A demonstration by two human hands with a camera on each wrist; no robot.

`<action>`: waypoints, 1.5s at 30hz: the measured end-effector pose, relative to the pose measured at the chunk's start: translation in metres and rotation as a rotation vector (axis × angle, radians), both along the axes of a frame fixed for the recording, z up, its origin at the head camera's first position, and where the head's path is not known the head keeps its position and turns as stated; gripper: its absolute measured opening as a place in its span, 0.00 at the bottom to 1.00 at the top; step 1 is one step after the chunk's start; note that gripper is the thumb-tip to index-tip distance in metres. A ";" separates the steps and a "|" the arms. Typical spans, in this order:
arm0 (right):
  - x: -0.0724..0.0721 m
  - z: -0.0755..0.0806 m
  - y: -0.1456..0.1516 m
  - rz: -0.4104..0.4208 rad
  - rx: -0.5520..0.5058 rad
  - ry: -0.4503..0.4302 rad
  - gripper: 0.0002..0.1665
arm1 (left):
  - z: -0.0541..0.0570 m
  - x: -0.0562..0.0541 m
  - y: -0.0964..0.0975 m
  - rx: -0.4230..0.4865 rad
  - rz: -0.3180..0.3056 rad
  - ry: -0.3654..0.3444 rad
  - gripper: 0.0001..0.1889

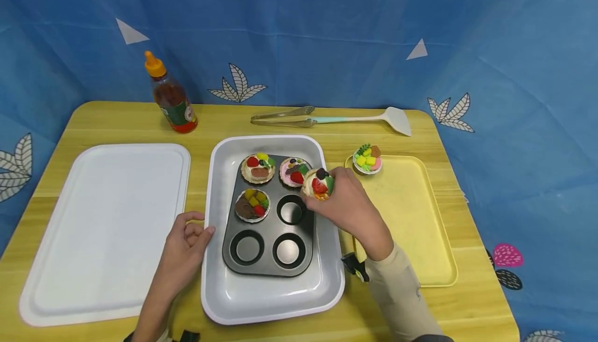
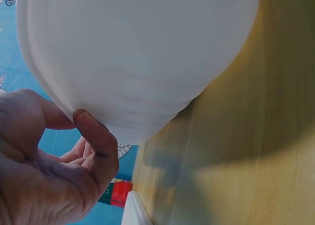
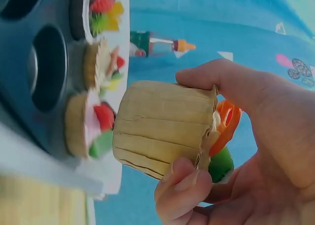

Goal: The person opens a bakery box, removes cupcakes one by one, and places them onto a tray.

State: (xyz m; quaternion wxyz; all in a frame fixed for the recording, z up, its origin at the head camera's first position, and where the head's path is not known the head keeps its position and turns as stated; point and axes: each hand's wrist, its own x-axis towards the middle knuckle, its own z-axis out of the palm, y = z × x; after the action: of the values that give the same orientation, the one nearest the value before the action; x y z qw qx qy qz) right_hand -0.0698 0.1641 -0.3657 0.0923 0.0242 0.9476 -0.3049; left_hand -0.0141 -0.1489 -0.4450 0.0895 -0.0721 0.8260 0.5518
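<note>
My right hand pinches a toy fruit cupcake over the right side of a dark muffin tin. The right wrist view shows the cupcake's pleated tan side between thumb and fingers, with orange and green toppings. Inside a deep white tray lies the tin, where three more cupcakes fill the two far cups and the middle-left one; the other cups hold nothing. At the tray's left side, my left hand pinches its rim between thumb and finger.
Another cupcake sits at the far-left corner of a yellow tray on the right. To the left lies a flat white tray. Behind are a sauce bottle, metal tongs and a white spatula.
</note>
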 end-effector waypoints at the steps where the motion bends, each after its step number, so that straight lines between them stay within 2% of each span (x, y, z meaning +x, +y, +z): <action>1: -0.001 0.001 0.003 -0.003 0.010 0.005 0.43 | 0.000 0.000 0.000 0.004 -0.002 -0.001 0.19; 11: -0.010 0.018 0.043 -0.033 0.102 0.033 0.47 | 0.000 0.002 0.001 0.011 0.008 0.003 0.19; 19: -0.020 0.023 0.091 -0.091 0.157 0.071 0.38 | 0.000 0.002 0.001 -0.004 0.007 0.011 0.19; 23: -0.025 0.022 0.115 -0.131 0.176 0.075 0.37 | 0.000 0.002 0.001 -0.005 0.007 0.014 0.19; 30: -0.033 0.010 0.140 -0.163 0.206 0.109 0.38 | 0.002 0.002 0.001 0.003 0.008 0.002 0.19; 36: -0.043 -0.011 0.159 -0.195 0.210 0.066 0.35 | 0.001 0.002 0.001 -0.003 0.013 -0.001 0.19; 45: -0.053 -0.041 0.186 -0.264 0.231 -0.007 0.49 | 0.001 0.002 0.002 -0.013 -0.001 0.024 0.19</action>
State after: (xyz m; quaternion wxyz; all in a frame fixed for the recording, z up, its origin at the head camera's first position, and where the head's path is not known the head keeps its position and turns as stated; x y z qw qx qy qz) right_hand -0.1233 0.3502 -0.4072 0.0514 0.1599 0.9646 -0.2033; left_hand -0.0126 -0.1472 -0.4437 0.0796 -0.0656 0.8306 0.5473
